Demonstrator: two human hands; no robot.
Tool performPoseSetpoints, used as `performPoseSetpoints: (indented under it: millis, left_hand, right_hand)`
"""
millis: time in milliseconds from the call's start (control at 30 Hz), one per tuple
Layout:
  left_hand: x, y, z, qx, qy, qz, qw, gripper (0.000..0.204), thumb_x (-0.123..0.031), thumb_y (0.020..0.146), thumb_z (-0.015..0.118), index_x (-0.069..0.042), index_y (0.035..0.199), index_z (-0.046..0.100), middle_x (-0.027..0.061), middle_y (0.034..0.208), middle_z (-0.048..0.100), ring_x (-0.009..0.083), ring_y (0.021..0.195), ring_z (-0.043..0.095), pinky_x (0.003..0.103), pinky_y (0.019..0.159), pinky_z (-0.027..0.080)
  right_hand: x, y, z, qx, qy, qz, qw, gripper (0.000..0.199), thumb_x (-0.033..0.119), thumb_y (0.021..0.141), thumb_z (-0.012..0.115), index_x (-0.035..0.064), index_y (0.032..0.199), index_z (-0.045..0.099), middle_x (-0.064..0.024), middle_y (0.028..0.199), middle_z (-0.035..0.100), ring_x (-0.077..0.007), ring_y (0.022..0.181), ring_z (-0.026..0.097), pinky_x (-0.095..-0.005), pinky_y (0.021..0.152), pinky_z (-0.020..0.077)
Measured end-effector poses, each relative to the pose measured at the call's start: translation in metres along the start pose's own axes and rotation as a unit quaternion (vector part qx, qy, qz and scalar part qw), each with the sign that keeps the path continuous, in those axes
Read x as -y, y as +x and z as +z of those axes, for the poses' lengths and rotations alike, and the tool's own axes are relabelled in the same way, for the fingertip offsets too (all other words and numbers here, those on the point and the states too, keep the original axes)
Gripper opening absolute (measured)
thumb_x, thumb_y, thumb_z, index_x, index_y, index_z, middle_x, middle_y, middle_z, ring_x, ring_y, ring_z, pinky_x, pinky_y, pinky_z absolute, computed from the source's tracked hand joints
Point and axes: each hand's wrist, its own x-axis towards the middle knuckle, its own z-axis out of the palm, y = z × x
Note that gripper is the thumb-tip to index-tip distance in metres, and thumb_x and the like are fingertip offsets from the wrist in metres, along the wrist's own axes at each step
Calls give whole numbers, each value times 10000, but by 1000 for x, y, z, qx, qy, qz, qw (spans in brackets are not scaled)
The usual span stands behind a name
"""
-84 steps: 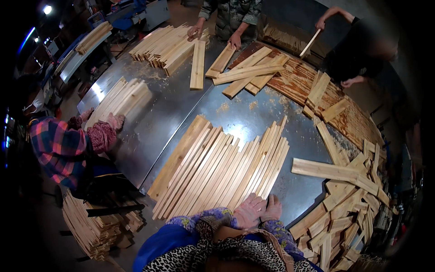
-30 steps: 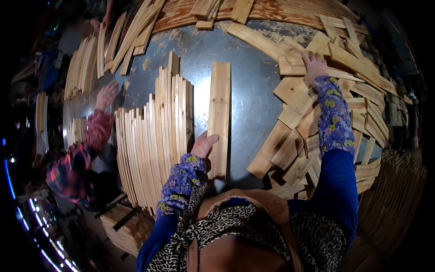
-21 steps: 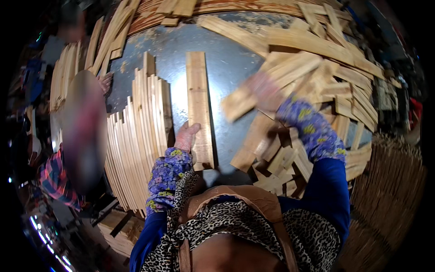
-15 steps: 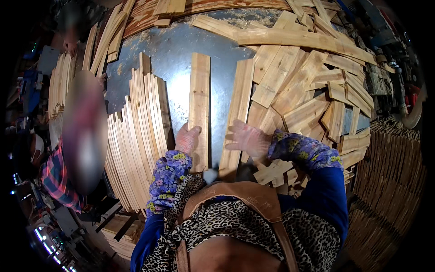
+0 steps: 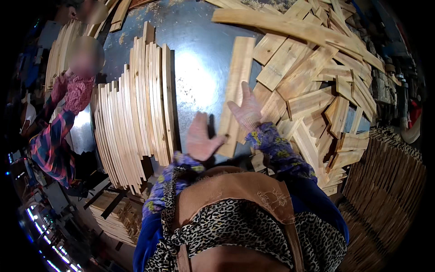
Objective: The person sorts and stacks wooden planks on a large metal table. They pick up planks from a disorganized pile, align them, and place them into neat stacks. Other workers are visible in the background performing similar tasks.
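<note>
Grey metal table [image 5: 195, 90] spans centre to 12 o'clock. Heap of loose flat pale-wood planks [image 5: 281, 68], criss-crossed, at 2 o'clock. Tall stack of thin brown wood pieces [image 5: 380, 181] at 4 o'clock. Row of long narrow pale-wood strips [image 5: 136, 104] at 10 o'clock, side by side, far ends uneven. Co-worker w/ dark plaid sleeve [image 5: 54, 140] at 9 o'clock, past row. Straight flat pale-wood board [image 5: 239, 63] approx 12–1 o'clock, on table btwn row & heap, far end leaning R. R hand [image 5: 248, 111] over board's R edge: fingers extended, thumb apart, no grasp. L hand [image 5: 199, 138] nr centre: fingers straight, unclenched, thumb out at board's nr L edge; can't tell if touching.
</note>
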Motion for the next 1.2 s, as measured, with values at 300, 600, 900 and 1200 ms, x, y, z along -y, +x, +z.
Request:
performPoseSetpoints:
  millis: [300, 600, 900, 1200]
  left_hand:
    - [120, 4, 69, -172, 117, 20, 978, 977, -110, 788, 766, -59, 1675, 359, 317, 1681, 357, 522, 1486, 441, 525, 1241, 412]
    - [158, 21, 70, -178, -401, -65, 896, 408, -39, 1050, 586, -8, 1456, 605, 26, 1147, 706, 129, 1000, 650, 280, 881, 531]
    - [119, -39, 30, -244, 140, -39, 959, 639, -81, 952, 649, -82, 1576, 512, 273, 1459, 592, 477, 1232, 650, 507, 1004, 558]
    - [159, -65, -12, -241, 287, 31, 927, 708, -180, 830, 716, -234, 1528, 610, 217, 1623, 476, 414, 1468, 488, 571, 1164, 426]
  right_hand:
    - [11, 207, -158, -24, -460, -167, 872, 839, 307, 891, 801, 156, 1634, 441, -203, 1503, 606, -379, 1363, 602, -534, 1147, 477]
    - [73, 222, -131, 255, -349, 13, 902, 509, 205, 1020, 692, 58, 1503, 623, -178, 1378, 675, -278, 1306, 645, -427, 1110, 518]
    - [-20, 58, -73, 290, 472, 175, 814, 696, 212, 976, 691, -35, 1597, 499, -140, 1402, 683, -250, 1242, 670, -375, 1084, 537]
    - [26, -30, 22, 226, 555, 139, 788, 823, 278, 937, 789, -9, 1627, 445, -127, 1442, 664, -264, 1259, 688, -399, 1050, 586]
